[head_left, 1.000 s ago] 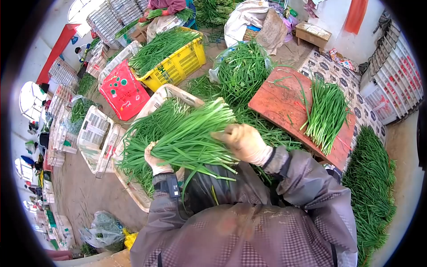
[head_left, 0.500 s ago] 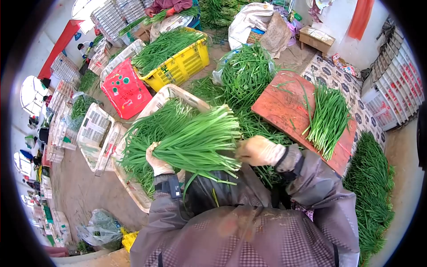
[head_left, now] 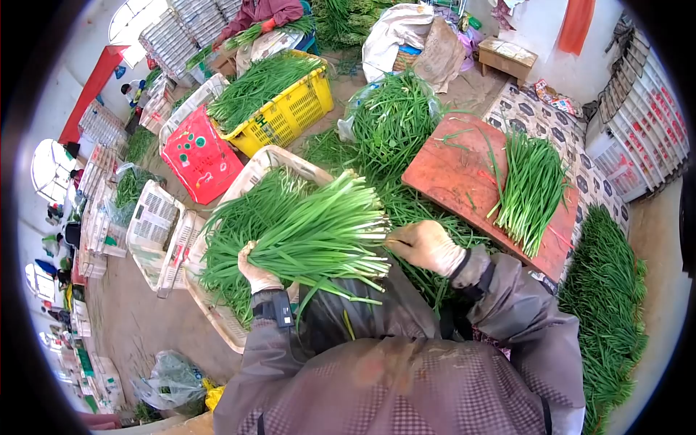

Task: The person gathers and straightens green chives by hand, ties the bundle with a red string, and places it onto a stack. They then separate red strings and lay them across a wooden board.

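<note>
Head camera view: a person's left hand grips a bunch of green stalks from below, fingers curled around the leafy side, the forearm reaching forward. The bunch lies tilted, pale ends toward the right, above the lap and the near edge of a pale crate heaped with greens. The right hand, apart from the left, is bent at the wrist with thumb and forefinger close together beside the stalk ends; whether it pinches anything cannot be told.

Brown floor spreads to the left; patterned covering lies beyond a red board. White crates stand stacked against the right wall, and another person sits at the far side.

Counted: one bunch in hand, one bundle on the board, one yellow crate full of greens, one low wooden table.
</note>
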Available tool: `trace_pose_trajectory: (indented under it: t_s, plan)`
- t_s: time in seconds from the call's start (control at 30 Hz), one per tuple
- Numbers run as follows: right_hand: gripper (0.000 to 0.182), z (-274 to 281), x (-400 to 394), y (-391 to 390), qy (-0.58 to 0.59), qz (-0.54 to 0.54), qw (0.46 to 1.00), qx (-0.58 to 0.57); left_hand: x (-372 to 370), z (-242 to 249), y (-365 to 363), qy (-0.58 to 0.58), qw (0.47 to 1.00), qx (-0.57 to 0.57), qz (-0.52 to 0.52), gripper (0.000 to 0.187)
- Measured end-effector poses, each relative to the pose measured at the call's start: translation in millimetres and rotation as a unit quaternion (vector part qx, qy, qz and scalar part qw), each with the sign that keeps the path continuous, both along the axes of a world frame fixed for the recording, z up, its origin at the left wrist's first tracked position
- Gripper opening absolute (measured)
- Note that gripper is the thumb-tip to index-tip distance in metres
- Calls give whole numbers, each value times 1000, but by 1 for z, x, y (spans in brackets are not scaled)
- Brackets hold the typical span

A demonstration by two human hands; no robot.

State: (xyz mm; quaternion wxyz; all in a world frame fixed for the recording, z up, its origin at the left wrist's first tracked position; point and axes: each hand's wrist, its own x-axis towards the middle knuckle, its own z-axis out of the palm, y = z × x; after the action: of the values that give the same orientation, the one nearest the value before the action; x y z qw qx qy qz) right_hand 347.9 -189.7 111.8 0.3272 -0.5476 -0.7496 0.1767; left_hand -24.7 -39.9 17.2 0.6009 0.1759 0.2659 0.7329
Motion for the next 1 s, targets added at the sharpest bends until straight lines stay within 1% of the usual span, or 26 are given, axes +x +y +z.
trace_pose_trajectory:
  t_s: [0.03, 0.07, 0.1, 0.17, 0.23, 0.27, 0.37, 0.4, 0.43, 0.5, 0.57, 0.6, 0.63, 0.7, 0.73, 0.77, 0.8, 0.83, 0.87, 0.9, 0.93, 0.97, 1.0]
  plan:
    - [23, 4, -8, 2, -48, -22, 999, 6, -2, -2, 1, 7, 1000, -2, 4, 12]
    - [21, -3, -14, 6, -108, -49, 992, 40, -3, -5, 1, 13, 1000, 1, 9, 12]
    - [23, -4, -18, 8, -117, -60, 990, 51, -4, -6, 0, 18, 1000, 5, 13, 12]
    - [22, -2, -22, 3, -140, -69, 987, 33, -7, -9, 2, 25, 1000, 6, 15, 11]
    - [22, 6, -24, -4, -19, -70, 996, 57, -10, -7, 3, 33, 999, -3, 9, 10]
    - [25, 9, -24, -7, 19, -76, 996, 40, -8, -8, 1, 37, 999, -4, 19, 10]
    - [27, 9, -25, -8, 62, -55, 997, -4, -5, -8, 0, 26, 1000, 6, 10, 9]
    - [31, 11, -28, -7, 27, -65, 997, -29, -4, -5, -2, 15, 1000, 15, -17, 9]
    - [35, 14, -31, -6, -7, -64, 996, -54, -3, -6, -1, 14, 1000, 14, -20, 9]
    - [36, 9, -41, -2, -47, -58, 997, -35, -7, -9, 1, 13, 1000, 12, -24, 9]
    - [33, 9, -50, 1, -93, -35, 995, -16, -9, -15, 4, 29, 999, 25, 0, 10]
    - [29, 10, -56, 3, -90, -18, 996, -1, -7, -13, 4, 37, 999, 33, 12, 10]
    - [27, 13, -57, -1, -91, 25, 995, -36, -6, -11, 3, 27, 999, 31, 4, 10]
    - [25, 18, -60, -12, -75, 116, 990, -41, -5, -6, -1, 6, 1000, 27, -9, 11]
    - [23, 22, -61, -18, -101, 143, 982, -65, -7, -9, 0, -4, 999, 29, -21, 11]
    - [23, 16, -60, -23, -102, 161, 979, -72, -10, -12, 3, -16, 999, 31, -34, 11]
    - [23, 12, -56, -26, -106, 160, 978, -85, -10, -13, 3, -28, 998, 33, -47, 11]
    - [22, 10, -51, -29, -110, 160, 976, -97, -10, -15, 3, -11, 998, 38, -38, 11]
    - [23, 2, -43, -29, -94, 162, 977, -105, -9, -17, 2, 6, 999, 43, -29, 11]
    - [24, -6, -34, -28, -42, 159, 981, -106, -8, -17, 1, 23, 998, 48, -19, 11]
    - [24, -1, -27, -29, -28, 155, 980, -122, -5, -18, 1, 39, 999, 36, 2, 12]
    - [25, 4, -20, -28, -14, 150, 979, -138, -4, -18, 1, 25, 999, 25, 1, 11]
    - [25, 2, -14, -27, -31, 156, 975, -155, 0, -9, -3, 11, 1000, 13, -2, 11]
